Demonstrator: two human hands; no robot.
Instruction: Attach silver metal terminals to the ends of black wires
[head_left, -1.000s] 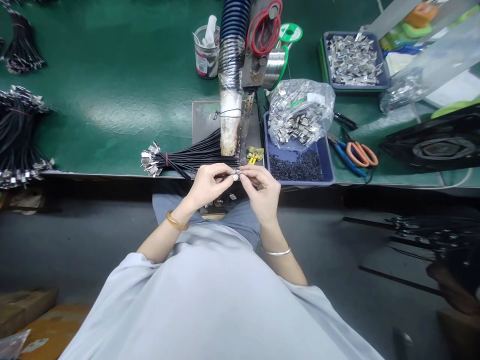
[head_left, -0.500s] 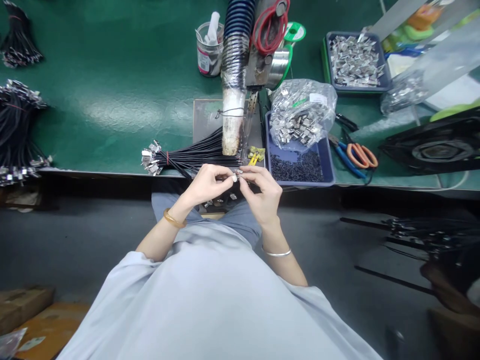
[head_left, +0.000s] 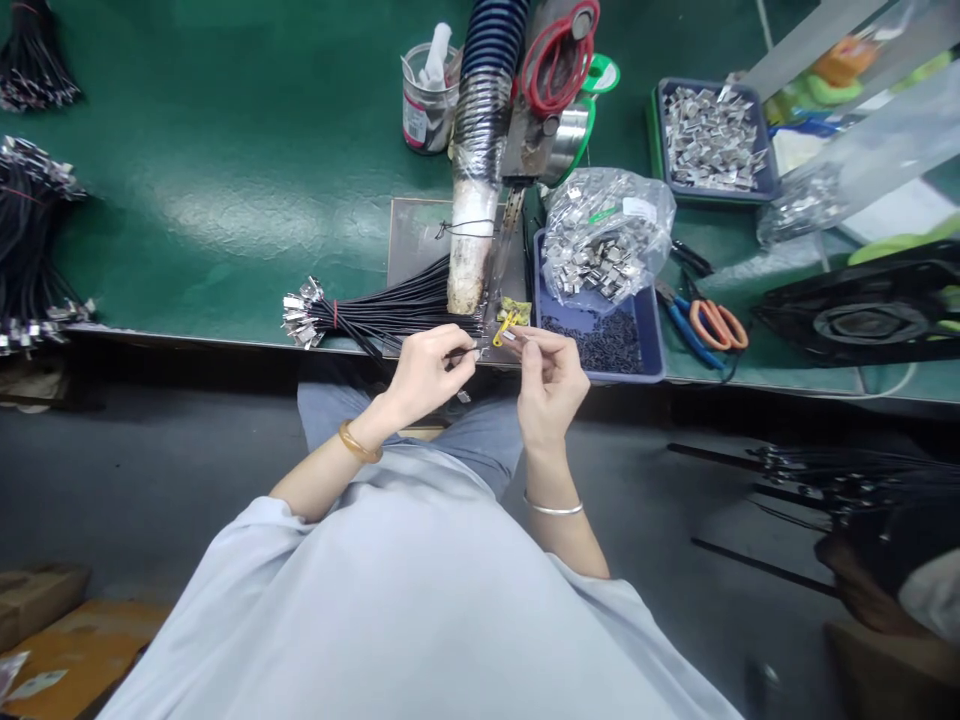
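My left hand (head_left: 429,378) is closed in a pinch at the table's edge. Thin wire tips of a black cable (head_left: 478,350) poke out past its fingertips. To its right, my right hand (head_left: 553,388) pinches a small silver metal connector (head_left: 510,336) between thumb and forefinger. Behind the left hand lies a bundle of black cables (head_left: 397,308), tied with a red band and ending in silver connectors (head_left: 304,312) on the left. A small yellow piece (head_left: 501,330) sits just beyond the right fingertips.
A taped fume hose (head_left: 471,230) hangs over the cables, beside a red coiled cord (head_left: 534,75) and solder spools (head_left: 574,140). Right stand a blue tray (head_left: 654,340) of small black parts, a bag of connectors (head_left: 607,225), pliers (head_left: 694,335) and another connector tray (head_left: 765,180).
My hands, fingertips together before, have come apart. The right hand has moved right and slightly up with the metal connector; the left stays near its place. The view has shifted slightly.
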